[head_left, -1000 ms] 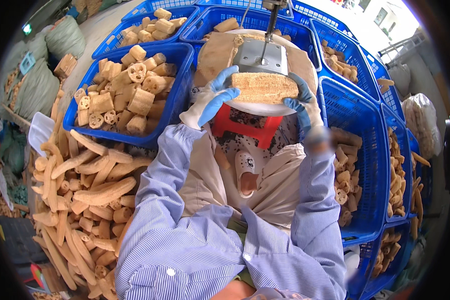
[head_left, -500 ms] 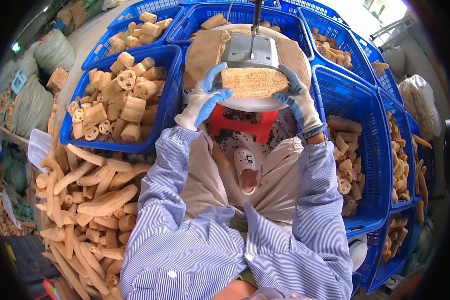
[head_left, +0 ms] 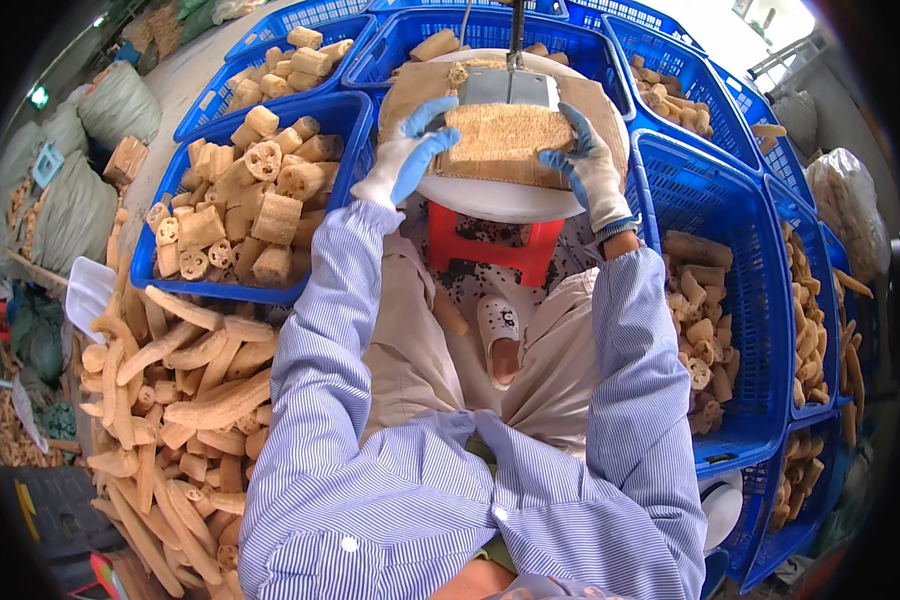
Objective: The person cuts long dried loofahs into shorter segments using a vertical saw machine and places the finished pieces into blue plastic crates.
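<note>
We hold the loofah on the near side of the plate, its long axis running left to right; whether it touches the plate we cannot tell. It lies between our hands, neither clearly nearer: fingers of our left hand clamp its left end, those of our right hand its right. Cardboard flanks the plate. Left of the plate sits one crate; right of it, another blue crate.
</note>
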Demonstrator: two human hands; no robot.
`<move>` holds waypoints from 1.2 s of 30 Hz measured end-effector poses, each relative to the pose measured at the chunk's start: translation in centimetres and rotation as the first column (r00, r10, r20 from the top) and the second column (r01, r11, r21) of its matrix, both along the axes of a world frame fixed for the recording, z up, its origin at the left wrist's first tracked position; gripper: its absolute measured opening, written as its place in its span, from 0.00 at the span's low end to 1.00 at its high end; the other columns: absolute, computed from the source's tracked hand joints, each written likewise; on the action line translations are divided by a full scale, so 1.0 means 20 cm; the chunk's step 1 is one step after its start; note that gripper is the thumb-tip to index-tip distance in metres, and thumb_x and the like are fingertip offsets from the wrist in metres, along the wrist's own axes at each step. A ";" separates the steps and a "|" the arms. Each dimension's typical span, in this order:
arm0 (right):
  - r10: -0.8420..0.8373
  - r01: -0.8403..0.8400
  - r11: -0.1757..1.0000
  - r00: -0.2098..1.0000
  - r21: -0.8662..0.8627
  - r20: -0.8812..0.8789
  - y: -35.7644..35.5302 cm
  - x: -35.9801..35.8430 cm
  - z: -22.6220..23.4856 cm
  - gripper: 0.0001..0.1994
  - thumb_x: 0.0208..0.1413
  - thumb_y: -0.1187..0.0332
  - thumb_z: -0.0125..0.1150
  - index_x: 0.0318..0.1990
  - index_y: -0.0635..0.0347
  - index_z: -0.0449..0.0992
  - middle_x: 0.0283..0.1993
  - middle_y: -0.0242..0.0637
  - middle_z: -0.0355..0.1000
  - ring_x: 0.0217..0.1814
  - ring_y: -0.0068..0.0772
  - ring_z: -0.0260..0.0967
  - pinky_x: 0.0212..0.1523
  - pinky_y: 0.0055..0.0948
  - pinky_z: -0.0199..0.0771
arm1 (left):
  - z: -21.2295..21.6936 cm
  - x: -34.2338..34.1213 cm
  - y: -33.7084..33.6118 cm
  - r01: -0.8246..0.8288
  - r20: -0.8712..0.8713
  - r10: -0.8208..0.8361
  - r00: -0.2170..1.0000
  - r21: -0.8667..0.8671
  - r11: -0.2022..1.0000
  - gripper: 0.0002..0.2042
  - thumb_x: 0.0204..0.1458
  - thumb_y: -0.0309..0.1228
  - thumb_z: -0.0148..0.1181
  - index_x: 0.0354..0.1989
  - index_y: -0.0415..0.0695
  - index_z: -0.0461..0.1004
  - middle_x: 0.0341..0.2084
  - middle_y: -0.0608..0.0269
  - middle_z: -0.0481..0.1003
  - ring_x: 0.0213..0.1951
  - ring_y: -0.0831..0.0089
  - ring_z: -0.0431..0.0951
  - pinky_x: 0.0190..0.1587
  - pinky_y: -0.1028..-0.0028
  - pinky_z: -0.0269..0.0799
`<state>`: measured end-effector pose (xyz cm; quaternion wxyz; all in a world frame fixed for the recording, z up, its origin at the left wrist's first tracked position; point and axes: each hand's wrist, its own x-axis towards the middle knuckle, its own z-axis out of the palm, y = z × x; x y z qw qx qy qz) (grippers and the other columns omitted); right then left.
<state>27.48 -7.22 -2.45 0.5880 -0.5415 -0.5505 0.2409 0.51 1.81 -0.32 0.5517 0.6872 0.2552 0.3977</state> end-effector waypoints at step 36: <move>0.025 -0.014 0.989 0.997 -0.148 0.072 -0.09 0.14 0.00 0.41 0.45 0.62 0.80 0.68 0.54 0.66 0.60 0.35 0.74 0.60 0.28 0.69 0.60 0.27 0.70 | -0.05 0.08 0.00 0.027 -0.034 -0.028 0.999 -0.026 0.999 0.30 0.56 0.33 0.67 0.68 0.45 0.65 0.63 0.57 0.69 0.63 0.65 0.69 0.65 0.70 0.64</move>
